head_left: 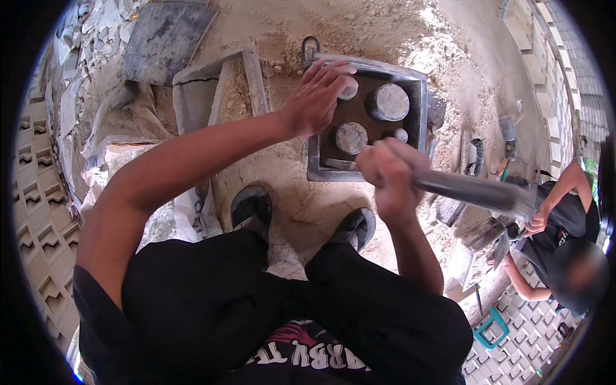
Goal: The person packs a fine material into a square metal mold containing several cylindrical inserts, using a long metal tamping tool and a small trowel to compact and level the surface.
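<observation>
A dark rectangular metal mould box lies on the sandy ground in front of my feet. Inside stand a wide round plug, a second round plug and a small peg, with brown material between them. My left hand rests at the box's far left rim, fingers stretched over the edge beside another rounded top. Above the near right part of the box, my right hand is closed round a thick dark bar, blurred by motion, which reaches out to the right. A pale flat strip lies along the near inner wall.
Left of the box sits a grey rectangular frame with sandy material in it. A dark flat plate lies at the far left. At the right a co-worker handles tools, near a turquoise plastic stool. My shoes stand close.
</observation>
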The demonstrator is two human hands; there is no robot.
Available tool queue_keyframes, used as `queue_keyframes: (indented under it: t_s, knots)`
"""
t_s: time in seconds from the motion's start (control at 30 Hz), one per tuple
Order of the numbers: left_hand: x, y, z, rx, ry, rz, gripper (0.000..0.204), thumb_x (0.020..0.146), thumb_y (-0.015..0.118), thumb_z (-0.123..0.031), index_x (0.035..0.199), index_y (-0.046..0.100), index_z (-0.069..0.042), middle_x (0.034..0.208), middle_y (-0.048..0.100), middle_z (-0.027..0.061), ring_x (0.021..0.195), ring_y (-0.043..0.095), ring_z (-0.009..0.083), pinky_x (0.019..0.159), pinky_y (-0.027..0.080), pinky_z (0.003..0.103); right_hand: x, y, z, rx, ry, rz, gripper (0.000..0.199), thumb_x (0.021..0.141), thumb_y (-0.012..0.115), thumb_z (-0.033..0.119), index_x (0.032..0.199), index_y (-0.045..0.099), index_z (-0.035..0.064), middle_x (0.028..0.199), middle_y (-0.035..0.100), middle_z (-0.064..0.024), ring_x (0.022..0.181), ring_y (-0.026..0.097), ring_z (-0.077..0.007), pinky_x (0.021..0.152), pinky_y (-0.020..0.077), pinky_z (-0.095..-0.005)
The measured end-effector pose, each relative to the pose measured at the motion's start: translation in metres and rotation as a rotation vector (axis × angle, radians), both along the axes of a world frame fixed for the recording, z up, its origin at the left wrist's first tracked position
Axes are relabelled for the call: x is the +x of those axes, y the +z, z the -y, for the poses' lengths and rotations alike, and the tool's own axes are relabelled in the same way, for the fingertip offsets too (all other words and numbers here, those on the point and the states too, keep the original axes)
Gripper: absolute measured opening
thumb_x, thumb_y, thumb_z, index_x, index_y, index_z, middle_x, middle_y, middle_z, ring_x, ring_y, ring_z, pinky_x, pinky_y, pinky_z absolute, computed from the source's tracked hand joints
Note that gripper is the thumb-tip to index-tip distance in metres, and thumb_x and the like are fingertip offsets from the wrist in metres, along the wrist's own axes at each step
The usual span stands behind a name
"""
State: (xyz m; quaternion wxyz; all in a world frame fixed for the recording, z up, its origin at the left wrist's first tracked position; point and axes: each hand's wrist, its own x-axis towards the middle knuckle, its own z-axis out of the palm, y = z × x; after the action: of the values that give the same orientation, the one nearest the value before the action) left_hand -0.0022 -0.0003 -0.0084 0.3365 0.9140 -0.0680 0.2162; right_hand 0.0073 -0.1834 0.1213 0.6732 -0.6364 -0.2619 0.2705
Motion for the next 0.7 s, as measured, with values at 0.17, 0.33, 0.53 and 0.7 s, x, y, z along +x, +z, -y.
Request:
queue_keyframes:
  t_s: [0.17,0.33,0.53,0.7]
  knots:
    - [0.001,-0.002,0.000,0.025,-0.010,0.014,0.039,0.080,0.045,0.004,0.116,0.048,-0.009,0.134,0.047,0.0140,0.136,0.035,0.0326,0.116,0.019,0.050,-0.008,-0.046,0.008,-0.118,-0.014,0.313,0.035,0.092,0.044,0.014,0.058,0.040,0.0068,0.052,0.038,-0.0002,0.048,0.032,-0.0078,0.046,0.0282,-0.0268]
    - [0.003,0.003,0.004,-0.014,-0.023,-0.029,0.039,0.084,0.044,0.007,0.118,0.049,-0.010,0.136,0.046,0.0130,0.137,0.035,0.0323,0.116,0.019,0.050,-0.001,-0.049,0.002,-0.224,0.114,0.189,0.034,0.089,0.053,0.016,0.062,0.042,-0.0006,0.054,0.039,-0.0031,0.050,0.039,-0.0099,0.047,0.0303,-0.0313]
    - [-0.004,-0.004,-0.001,-0.007,-0.003,-0.035,0.034,0.088,0.046,0.005,0.118,0.050,-0.011,0.135,0.046,0.0114,0.136,0.036,0.0319,0.116,0.020,0.050,0.017,0.018,0.020,0.097,0.000,-0.064,0.037,0.087,0.051,0.013,0.054,0.039,0.0042,0.049,0.037,0.0021,0.046,0.031,-0.0044,0.042,0.0245,-0.0273]
    - [0.002,0.003,0.003,0.007,-0.023,0.020,0.025,0.094,0.047,-0.003,0.117,0.049,-0.011,0.134,0.048,0.0105,0.135,0.038,0.0317,0.115,0.021,0.050,0.011,-0.064,0.045,-0.154,0.004,0.191,0.037,0.089,0.055,0.019,0.058,0.044,0.0014,0.051,0.037,-0.0005,0.050,0.035,-0.0071,0.044,0.0279,-0.0293]
